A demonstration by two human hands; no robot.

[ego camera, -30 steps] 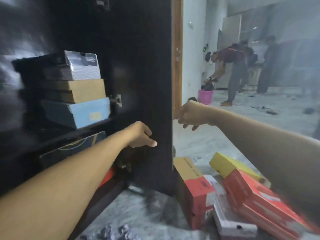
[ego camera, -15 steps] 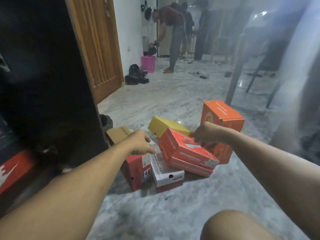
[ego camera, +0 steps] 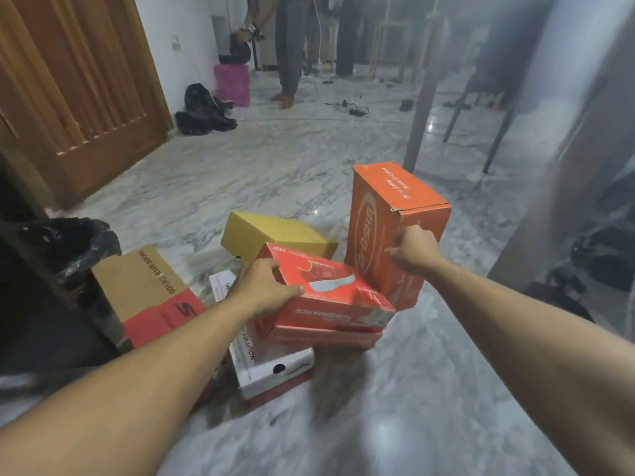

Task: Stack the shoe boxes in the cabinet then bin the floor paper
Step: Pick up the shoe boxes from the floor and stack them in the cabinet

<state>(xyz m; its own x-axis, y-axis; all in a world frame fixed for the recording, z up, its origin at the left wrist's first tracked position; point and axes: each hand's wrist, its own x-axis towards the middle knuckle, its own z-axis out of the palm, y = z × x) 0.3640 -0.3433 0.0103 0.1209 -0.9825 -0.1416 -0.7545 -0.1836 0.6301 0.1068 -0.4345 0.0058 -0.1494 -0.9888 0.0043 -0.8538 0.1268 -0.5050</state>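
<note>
Left hand [ego camera: 264, 290] clamps near-left end of red box [ego camera: 330, 297], thumb over lid. Box long axis runs left-right. Right hand [ego camera: 412, 252], fingers curled, grips upright orange box [ego camera: 395, 228] beyond far-right end.

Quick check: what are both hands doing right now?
Left hand: grips the red shoe box.
Right hand: fingers curled against the upright orange box; grip unclear.
</note>
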